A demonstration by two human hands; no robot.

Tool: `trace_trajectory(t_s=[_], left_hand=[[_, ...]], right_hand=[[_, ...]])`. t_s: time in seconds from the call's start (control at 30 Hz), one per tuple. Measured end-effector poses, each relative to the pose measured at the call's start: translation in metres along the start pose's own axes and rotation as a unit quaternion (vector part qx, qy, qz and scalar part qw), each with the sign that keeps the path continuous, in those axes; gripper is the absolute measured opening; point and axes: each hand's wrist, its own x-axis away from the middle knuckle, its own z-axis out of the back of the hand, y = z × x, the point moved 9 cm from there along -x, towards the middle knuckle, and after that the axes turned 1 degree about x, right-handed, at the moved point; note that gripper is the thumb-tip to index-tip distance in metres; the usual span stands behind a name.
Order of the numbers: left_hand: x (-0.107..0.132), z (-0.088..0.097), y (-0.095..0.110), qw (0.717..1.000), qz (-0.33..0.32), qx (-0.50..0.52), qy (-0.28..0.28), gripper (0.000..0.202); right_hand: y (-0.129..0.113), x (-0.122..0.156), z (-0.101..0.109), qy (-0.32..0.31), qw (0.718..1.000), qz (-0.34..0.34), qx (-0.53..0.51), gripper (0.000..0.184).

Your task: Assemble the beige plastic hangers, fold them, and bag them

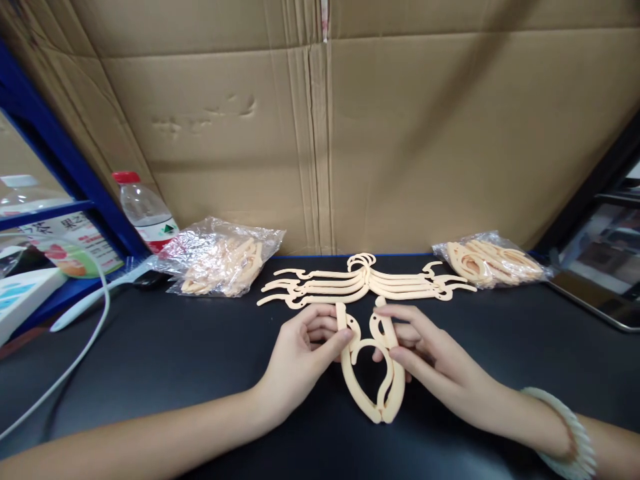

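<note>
left hand [300, 352], right hand [431, 360] grip cream hanger [358, 393]; bottle [145, 210] label unreadable

Diffuse, moderately bright light fills your view. The cardboard wall [400, 133] is evenly lit, save one broad, soft diagonal shadow across its far right. The black table [150, 360] shows a dull sheen, and the left plastic bag [220, 257] carries small glints. Your left hand [300, 353], right hand [430, 360] and the cream hanger [373, 393] appear sharp, casting only faint shadows. Straight edges bow toward the corners, where your forearms look stretched.
</note>
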Motion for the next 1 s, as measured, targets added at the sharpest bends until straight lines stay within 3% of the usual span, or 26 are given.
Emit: trace_trajectory(t_s=[0.17, 0.27, 0.37, 0.5, 0.63, 0.73, 0.87, 1.0], left_hand=[[0.0, 0.001, 0.0, 1.0, -0.001, 0.003, -0.001, 0.028], [0.001, 0.0, 0.0, 1.0, 0.001, 0.02, -0.008, 0.028], [0.001, -0.001, 0.002, 0.999, -0.005, 0.028, -0.018, 0.027], [0.003, -0.005, 0.009, 0.999, -0.037, -0.017, -0.027, 0.021], [0.005, -0.017, 0.0, 0.997, 0.016, -0.017, -0.071, 0.024], [0.007, -0.021, -0.005, 0.995, 0.046, -0.008, -0.087, 0.031], [0.001, -0.014, -0.006, 0.996, 0.045, -0.028, -0.065, 0.045], [-0.009, -0.005, -0.011, 0.989, 0.038, -0.125, -0.065, 0.042]], right_hand=[[-0.013, 0.001, -0.002, -0.022, 0.994, 0.053, 0.098, 0.018], [-0.011, 0.0, -0.004, -0.034, 0.993, 0.058, 0.101, 0.022], [-0.002, -0.001, -0.004, -0.033, 0.997, 0.02, 0.06, 0.026], [0.001, 0.0, -0.011, -0.058, 0.998, -0.012, 0.018, 0.025], [-0.008, 0.0, -0.021, -0.101, 0.995, -0.005, -0.005, 0.026], [-0.015, -0.001, -0.023, -0.109, 0.993, 0.018, 0.031, 0.027], [-0.014, -0.001, -0.021, -0.108, 0.988, 0.029, 0.106, 0.02], [-0.004, -0.004, -0.011, -0.071, 0.984, 0.027, 0.161, 0.026]])
